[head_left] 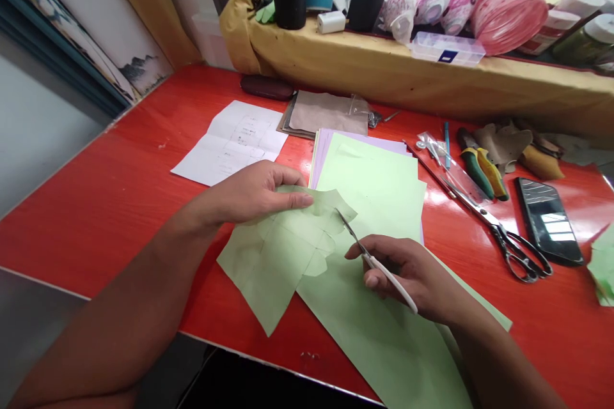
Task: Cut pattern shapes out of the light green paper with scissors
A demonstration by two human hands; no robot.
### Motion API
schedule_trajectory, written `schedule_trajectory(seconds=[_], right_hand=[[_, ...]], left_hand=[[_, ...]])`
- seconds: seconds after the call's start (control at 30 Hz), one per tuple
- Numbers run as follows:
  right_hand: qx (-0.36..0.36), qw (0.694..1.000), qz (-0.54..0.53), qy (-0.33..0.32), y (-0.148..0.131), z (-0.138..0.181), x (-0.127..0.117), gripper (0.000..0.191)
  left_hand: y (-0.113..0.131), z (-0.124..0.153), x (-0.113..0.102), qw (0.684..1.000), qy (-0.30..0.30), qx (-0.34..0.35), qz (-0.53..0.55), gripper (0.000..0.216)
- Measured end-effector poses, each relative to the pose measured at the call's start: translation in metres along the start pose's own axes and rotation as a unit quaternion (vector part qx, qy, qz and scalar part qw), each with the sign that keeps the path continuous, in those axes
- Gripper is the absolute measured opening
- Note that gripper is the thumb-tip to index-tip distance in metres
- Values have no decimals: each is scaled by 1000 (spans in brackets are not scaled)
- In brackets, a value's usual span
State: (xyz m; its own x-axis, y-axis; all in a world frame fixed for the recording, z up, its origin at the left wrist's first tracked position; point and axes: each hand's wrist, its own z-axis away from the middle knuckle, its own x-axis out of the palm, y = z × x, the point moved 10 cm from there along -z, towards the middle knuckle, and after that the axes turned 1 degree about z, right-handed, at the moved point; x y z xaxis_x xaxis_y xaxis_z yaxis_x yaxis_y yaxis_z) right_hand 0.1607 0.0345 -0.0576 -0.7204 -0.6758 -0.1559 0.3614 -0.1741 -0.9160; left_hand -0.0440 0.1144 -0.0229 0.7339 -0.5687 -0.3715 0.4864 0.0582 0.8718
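My left hand [256, 192] pinches the top edge of a cut piece of light green paper [273, 255], fingers closed on it. My right hand [407, 275] grips small white-handled scissors [371, 259], whose blades point up and left and touch the paper's cut edge near its upper right. The piece lies partly over larger green sheets [378, 185] stacked on lilac sheets [326, 140] on the red table [119, 192].
Large black-handled scissors [499, 230], a phone [547, 220], green and yellow tools [482, 169] and a pen lie at right. A white printed sheet [230, 140] and brown envelope [326, 112] lie behind. A cluttered yellow-draped shelf [384, 70] runs along the back. Table's near edge is close.
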Motion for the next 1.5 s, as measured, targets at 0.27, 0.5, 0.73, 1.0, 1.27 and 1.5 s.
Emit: schedule_trajectory(seconds=[0.27,0.5,0.73,1.0,1.27,1.5], right_hand=[[10,1000,-11,1,2,1,0,47],[6,1000,-9,7,1,0,-1,46],[0,1000,-6,2,0,0,-1,46],[5,1000,-9,5,2,-1,-1,47],[5,1000,-5,9,3,0,-1,46],[12,1000,2,12,4,0,-2,46]], left_hand=[[-1,0,0,1000,1,-2,3,37],[0,0,1,1000,-4,0,2,37],[1,0,1,1000,-7,1,8,36],[-1,0,3,1000,-14,1,6,36],[0,0,3,1000,-13,-1,3,35],[-1,0,3,1000,-13,-2,2,36]])
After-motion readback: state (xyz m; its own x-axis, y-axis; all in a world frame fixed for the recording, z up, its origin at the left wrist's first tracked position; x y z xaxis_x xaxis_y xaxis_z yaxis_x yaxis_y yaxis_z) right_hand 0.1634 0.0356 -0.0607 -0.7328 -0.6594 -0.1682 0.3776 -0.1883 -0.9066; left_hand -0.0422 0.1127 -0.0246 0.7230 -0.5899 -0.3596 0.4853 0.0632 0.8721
